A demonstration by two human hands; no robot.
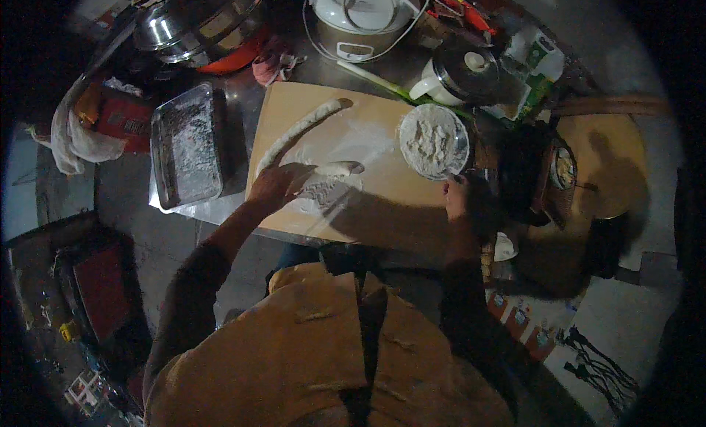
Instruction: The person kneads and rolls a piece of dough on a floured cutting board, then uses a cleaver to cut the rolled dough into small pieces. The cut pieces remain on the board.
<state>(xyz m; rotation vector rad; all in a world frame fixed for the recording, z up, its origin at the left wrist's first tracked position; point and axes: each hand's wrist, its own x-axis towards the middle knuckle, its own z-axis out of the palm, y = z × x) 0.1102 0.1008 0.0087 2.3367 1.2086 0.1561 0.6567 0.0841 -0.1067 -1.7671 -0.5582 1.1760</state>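
My left hand [273,189] is at the left side of a floured wooden board [397,221], its fingers closed on the near end of a short dough roll [338,168]. Farther back on the board, a long dough rope [305,126] lies at a slant, its lower end close to that hand. A round bowl [466,144] heaped with white flour [432,139] stands at the board's right side. At the bowl's near rim, my right hand [456,198] is closed with its fingertips on the edge; shadow hides part of it. Loose flour [323,195] is spread beside the dough roll.
Left of the board stands a flour-dusted rectangular tray [159,151]. Behind are steel pots [198,26], a rice cooker [360,19], a green onion [375,80] and a lidded pot [441,89]. A round wooden board [618,159] lies at the right.
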